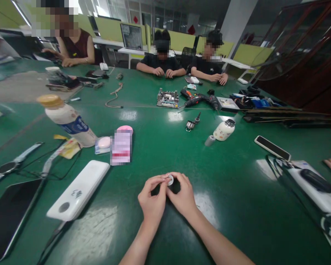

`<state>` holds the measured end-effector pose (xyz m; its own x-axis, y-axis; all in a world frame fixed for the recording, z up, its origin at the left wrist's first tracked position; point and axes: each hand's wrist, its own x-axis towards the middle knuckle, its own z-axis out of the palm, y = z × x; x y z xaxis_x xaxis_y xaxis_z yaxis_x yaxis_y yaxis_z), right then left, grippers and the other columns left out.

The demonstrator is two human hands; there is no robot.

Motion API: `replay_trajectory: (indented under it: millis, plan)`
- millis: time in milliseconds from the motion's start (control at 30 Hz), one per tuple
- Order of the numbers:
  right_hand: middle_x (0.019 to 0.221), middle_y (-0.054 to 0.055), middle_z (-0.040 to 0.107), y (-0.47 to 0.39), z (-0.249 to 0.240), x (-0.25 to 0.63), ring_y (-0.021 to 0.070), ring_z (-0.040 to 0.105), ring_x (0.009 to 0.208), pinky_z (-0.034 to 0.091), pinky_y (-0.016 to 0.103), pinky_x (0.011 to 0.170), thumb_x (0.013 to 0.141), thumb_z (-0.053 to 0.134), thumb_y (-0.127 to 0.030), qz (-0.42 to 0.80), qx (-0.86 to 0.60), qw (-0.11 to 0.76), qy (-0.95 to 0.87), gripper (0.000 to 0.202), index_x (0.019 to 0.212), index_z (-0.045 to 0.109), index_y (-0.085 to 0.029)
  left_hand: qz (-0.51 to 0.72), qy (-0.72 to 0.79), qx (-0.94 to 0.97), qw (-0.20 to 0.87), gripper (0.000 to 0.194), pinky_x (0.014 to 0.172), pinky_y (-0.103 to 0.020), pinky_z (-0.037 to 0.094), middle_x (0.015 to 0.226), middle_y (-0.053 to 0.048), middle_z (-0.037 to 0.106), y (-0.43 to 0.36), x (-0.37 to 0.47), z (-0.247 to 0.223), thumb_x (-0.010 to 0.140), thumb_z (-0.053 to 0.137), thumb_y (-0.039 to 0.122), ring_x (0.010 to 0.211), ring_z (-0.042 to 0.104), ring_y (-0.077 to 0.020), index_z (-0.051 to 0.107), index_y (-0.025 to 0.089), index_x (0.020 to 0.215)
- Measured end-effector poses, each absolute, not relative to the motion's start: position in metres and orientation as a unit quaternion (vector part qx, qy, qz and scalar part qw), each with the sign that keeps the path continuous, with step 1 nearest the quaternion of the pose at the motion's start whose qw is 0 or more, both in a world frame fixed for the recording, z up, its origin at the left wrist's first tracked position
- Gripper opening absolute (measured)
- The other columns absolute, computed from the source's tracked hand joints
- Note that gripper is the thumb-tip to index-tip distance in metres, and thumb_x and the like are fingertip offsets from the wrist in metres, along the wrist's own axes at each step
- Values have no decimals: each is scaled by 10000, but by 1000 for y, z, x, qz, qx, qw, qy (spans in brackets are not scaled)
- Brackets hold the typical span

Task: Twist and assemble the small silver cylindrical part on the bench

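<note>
Between my fingertips is a small whitish ring-shaped piece (170, 180), seen near the middle of the view just above the green table (226, 206). My left hand (153, 195) pinches it from the left with thumb and fingers. From the right, my right hand (182, 193) has its thumb and fingers closed on the same piece. Both hands touch at the fingertips. Fingers cover part of the piece, and its details are too small to tell.
A white power bank (79, 189), a tablet (13, 213), a watch (7, 168) and a bottle (68, 121) lie or stand left. Ahead are a circuit board (167, 98), power drills (200, 99) and a cream flask (224, 130). A phone (273, 148) lies right. Several people sit beyond.
</note>
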<state>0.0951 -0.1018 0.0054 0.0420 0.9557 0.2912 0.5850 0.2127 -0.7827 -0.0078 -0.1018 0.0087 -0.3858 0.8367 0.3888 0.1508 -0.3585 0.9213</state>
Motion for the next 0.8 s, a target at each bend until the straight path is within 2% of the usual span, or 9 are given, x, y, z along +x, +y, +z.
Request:
replay_trajectory:
  millis: [267,367,467,600,667,800]
  plan:
    - [956,26,698,-102,6,95,225,617,900,449,358,804,800,635,-247,238,-585,419,-653,176,974,613,-248,652,487,534,228,69,786,-285,584,807,-7,711,-103,-11,9,798,697,149,798,705,-151,652,198,777]
    - [1053,40,685,-101,5,98,229,617,969,448,380,876,736,601,-163,260,-551,427,-668,351,1076,584,-249,637,497,543,228,57,772,-284,571,812,-9,703,-103,-11,9,801,703,173,785,694,-151,652,198,798]
    - [1174,62,647,-95,5,106,210,621,1026,450,381,942,681,533,-110,339,-497,477,-641,534,1199,505,-237,608,513,564,222,119,778,-299,552,870,-25,704,-104,-11,9,800,711,210,826,680,-166,651,200,902]
    - [1050,62,685,-82,15,123,192,650,941,496,350,857,808,515,-198,402,-475,498,-603,268,1065,587,-220,565,517,601,228,378,782,-318,532,1038,-65,681,-102,-12,6,765,727,227,896,660,-190,577,204,1111]
    - [998,54,702,-79,25,129,202,647,949,489,361,874,838,577,-262,373,-477,473,-640,184,1004,644,-222,556,513,606,245,444,794,-320,530,1052,-68,672,-101,-11,4,758,710,203,905,660,-189,530,208,1164]
    - [1002,34,725,-81,41,132,221,638,983,443,407,928,818,700,-320,268,-490,413,-720,124,930,732,-275,550,513,596,282,463,813,-323,537,984,-51,694,-98,-11,2,778,666,188,893,669,-180,476,216,1198]
